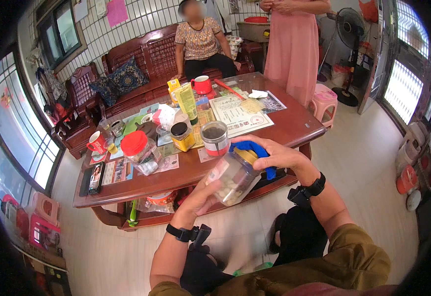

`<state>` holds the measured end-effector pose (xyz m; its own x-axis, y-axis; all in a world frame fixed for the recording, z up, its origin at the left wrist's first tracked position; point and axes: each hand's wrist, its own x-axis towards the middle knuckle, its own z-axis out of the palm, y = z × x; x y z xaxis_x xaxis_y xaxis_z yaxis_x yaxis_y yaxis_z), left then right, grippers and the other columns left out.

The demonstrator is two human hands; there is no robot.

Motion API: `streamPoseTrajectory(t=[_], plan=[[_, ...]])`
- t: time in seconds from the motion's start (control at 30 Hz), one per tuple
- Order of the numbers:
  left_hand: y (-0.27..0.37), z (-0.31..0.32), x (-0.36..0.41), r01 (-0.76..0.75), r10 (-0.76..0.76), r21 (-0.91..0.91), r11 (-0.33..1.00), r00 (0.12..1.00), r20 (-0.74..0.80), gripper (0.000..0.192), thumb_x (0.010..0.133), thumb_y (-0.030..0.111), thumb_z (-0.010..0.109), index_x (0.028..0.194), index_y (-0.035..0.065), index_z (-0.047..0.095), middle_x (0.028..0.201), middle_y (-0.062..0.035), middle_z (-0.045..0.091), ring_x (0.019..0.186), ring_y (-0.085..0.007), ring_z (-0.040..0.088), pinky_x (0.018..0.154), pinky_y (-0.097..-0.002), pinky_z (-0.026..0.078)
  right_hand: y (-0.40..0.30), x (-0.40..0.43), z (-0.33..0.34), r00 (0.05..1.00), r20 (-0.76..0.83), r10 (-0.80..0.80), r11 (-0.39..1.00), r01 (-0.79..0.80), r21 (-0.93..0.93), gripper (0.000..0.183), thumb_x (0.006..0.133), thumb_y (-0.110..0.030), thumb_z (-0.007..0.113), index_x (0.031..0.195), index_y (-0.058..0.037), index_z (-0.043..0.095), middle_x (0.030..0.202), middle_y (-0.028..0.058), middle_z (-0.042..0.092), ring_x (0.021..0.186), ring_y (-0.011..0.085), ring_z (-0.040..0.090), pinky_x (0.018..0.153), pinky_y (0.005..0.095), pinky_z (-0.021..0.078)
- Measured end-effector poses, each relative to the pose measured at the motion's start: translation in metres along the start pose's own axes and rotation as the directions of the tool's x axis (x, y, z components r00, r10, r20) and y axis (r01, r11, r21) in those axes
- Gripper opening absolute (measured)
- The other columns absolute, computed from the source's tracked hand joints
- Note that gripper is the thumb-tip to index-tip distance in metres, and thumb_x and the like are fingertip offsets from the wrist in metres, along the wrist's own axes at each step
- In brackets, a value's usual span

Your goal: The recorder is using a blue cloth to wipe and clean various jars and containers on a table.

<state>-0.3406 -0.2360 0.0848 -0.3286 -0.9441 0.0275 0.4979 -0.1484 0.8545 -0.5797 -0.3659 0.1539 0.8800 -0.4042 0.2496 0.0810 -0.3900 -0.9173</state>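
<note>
A clear plastic jar [234, 181] with a yellow lid and pale pieces at its bottom is held tilted over the near edge of the wooden table [178, 185]. My left hand [204, 196] grips its lower side. A blue cloth [256, 148] lies over the lid, and my right hand [271, 151] holds both cloth and lid. Just beyond the jar stands a round jar with a silver rim [214, 138]. Left of that are a yellow jar with a black lid [182, 137] and a large clear jar with a red lid [139, 148].
Red mugs [201, 85], a green tube [187, 101], a certificate [237, 114] and a phone [96, 177] lie or stand on the table. One person [200, 40] sits on the wooden bench; another [293, 48] stands behind the table. A pink stool [324, 103] and a fan [350, 33] are at right.
</note>
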Motion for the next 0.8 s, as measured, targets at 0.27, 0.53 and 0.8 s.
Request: streamPoseTrajectory(t=[0.27,0.53,0.8], plan=[[-0.016,-0.002,0.010,-0.118,0.175,0.332,0.936,0.974,-0.146,0.095,0.076,0.027,0.086,0.150,0.0057,0.031,0.143,-0.0090,0.045,0.131,-0.0201,0.046,0.108,-0.0365,0.040,-0.001,0.005,0.009,0.988,-0.149,-0.047,0.962,0.005,-0.272,0.045,0.095,-0.035,0.060,0.128,-0.0041,0.058,0.125,0.0147,0.059,0.117,0.0236,0.056,0.102,0.0364,0.0427],[-0.010,0.002,0.009,-0.127,0.192,0.593,0.795,0.980,-0.048,0.109,0.071,0.026,0.089,0.154,0.0032,0.023,0.149,-0.0130,0.039,0.137,-0.0219,0.039,0.114,-0.0350,0.031,0.014,0.013,0.025,0.953,-0.252,-0.167,0.951,0.088,-0.296,0.035,0.093,-0.031,0.063,0.112,-0.0009,0.065,0.111,0.0145,0.066,0.103,0.0254,0.062,0.094,0.0365,0.0468],[-0.010,0.002,0.007,-0.102,0.217,0.648,0.754,0.971,-0.100,0.110,0.068,0.025,0.090,0.154,0.0028,0.024,0.150,-0.0133,0.039,0.136,-0.0214,0.040,0.113,-0.0355,0.033,0.001,0.009,0.039,0.931,-0.219,-0.291,0.843,0.142,-0.519,0.033,0.093,-0.032,0.061,0.109,-0.0039,0.067,0.116,0.0159,0.064,0.111,0.0338,0.059,0.097,0.0419,0.0449]])
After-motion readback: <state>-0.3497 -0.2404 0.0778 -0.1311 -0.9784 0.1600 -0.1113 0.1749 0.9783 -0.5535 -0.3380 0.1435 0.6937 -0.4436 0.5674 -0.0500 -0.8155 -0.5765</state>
